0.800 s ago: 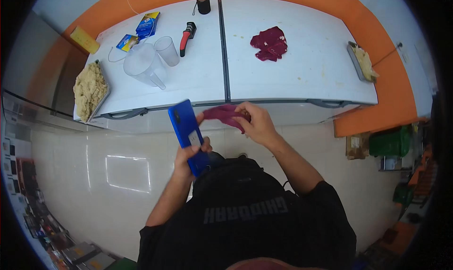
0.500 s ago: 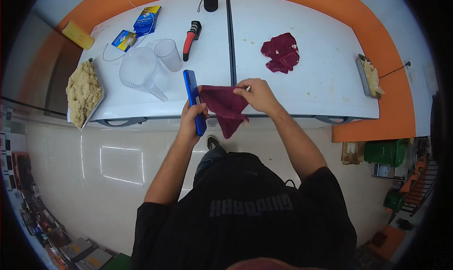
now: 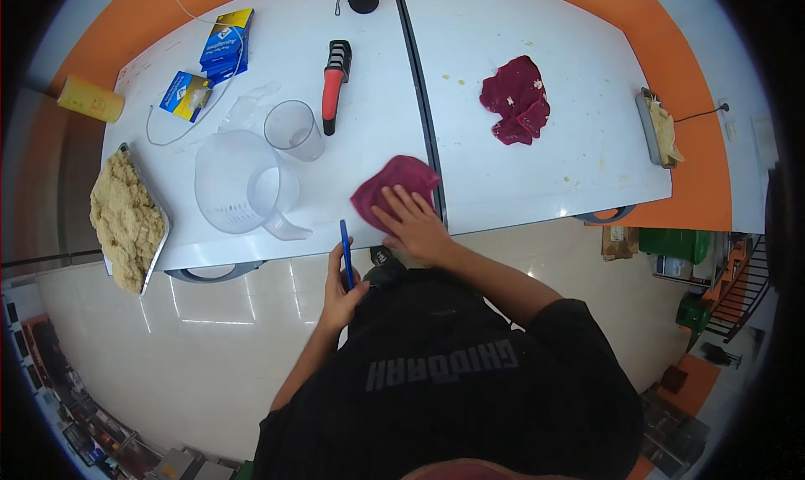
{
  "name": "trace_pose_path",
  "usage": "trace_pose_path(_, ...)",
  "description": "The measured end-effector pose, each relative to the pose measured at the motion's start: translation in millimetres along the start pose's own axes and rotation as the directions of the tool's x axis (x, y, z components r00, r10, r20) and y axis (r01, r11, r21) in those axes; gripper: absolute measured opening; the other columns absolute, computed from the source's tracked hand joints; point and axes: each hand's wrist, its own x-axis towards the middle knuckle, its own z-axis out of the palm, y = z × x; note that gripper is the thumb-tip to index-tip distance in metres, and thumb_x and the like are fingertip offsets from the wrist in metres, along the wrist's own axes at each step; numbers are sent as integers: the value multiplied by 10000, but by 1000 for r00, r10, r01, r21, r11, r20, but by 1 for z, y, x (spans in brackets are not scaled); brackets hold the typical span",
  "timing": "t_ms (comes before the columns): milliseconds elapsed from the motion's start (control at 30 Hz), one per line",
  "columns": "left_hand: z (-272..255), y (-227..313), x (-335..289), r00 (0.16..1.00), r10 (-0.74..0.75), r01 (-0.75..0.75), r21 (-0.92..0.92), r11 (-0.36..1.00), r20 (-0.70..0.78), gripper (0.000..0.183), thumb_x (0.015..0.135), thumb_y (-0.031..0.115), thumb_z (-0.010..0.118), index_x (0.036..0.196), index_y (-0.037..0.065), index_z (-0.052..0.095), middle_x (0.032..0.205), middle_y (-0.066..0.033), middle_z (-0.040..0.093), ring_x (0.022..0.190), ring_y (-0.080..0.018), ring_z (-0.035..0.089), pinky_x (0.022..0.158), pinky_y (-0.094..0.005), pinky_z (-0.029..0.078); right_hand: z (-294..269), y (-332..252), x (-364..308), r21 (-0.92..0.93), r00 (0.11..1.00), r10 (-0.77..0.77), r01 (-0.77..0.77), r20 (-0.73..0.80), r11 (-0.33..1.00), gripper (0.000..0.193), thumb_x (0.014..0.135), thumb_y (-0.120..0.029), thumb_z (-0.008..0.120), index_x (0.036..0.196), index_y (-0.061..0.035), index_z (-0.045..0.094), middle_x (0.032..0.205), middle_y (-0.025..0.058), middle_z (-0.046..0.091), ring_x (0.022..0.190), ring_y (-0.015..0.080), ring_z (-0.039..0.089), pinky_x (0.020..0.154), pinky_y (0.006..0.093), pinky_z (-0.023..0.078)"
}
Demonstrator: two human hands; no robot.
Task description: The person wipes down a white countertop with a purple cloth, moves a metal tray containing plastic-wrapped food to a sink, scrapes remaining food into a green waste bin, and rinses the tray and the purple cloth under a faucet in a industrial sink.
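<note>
Keep the right hand (image 3: 418,228) flat, fingers spread, pressing the maroon cloth (image 3: 392,188) against the white table (image 3: 537,178) near its front edge, so the cloth cannot bunch. Hold the blue flat tool (image 3: 345,254) edge-on at 9 o'clock from that hand; the left hand (image 3: 340,295) pinches its lower end. The cloth is crumpled, soft, dark red.

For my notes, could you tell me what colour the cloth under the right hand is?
The cloth is dark magenta-red, clearest in the head view.
</note>
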Motion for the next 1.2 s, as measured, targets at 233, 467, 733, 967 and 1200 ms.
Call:
trace_pose_path(233, -11, 0, 5, 983, 102, -93, 62, 994, -153, 910, 711, 181, 705, 1480, 13, 248, 1190, -84, 547, 655, -85, 436, 592, -224, 372, 11, 10, 80, 50, 989, -147, 146, 16, 988, 476, 975, -351, 470, 1414, -166, 470, 1529, 141, 338, 1419, 331, 287, 1148, 485, 213)
trace_pose_path(467, -17, 18, -1, 978, 82, -50, 166, 985, -193, 890, 695, 121, 677, 1465, -7, 249, 1347, -84, 431, 699, -104, 435, 616, -241, 391, 0, 94, 94, -30, 937, 253, -267, -240, 963, 475, 958, -261, 493, 1415, -133, 458, 1509, 195, 350, 1400, 381, 311, 1125, 525, 257)
trace_pose_path(733, -7, 10, -4, 966, 148, -101, 220, 970, -212, 869, 691, 72, 686, 1444, 6, 257, 1160, -47, 418, 698, -105, 420, 606, -257, 378, -45, 210, 45, -242, 822, 387, -511, -419, 825, 410, 987, -221, 462, 1365, -65, 488, 1403, 214, 487, 1321, 350, 447, 1057, 487, 376)
trace_pose_path(967, 3, 1, 17, 984, 67, -38, 173, 984, -165, 837, 699, 70, 683, 1431, 23, 280, 1017, -26, 422, 691, -83, 418, 594, -240, 352, -83, 108, 70, 554, 571, 688, -426, -449, 715, 202, 961, -116, 478, 1086, -10, 595, 1008, 253, 653, 900, 406, 659, 794, 447, 524)
trace_pose_path(1200, 9, -5, 73, 965, 193, -198, -12, 980, -179, 798, 734, 65, 640, 1446, 11, 285, 1408, -118, 414, 721, -79, 454, 657, -223, 410, -8, 44, 91, 171, 968, -251, 251, -18, 953, 387, 962, -288, 519, 1283, -81, 575, 1430, 160, 468, 1331, 331, 431, 1077, 440, 347)
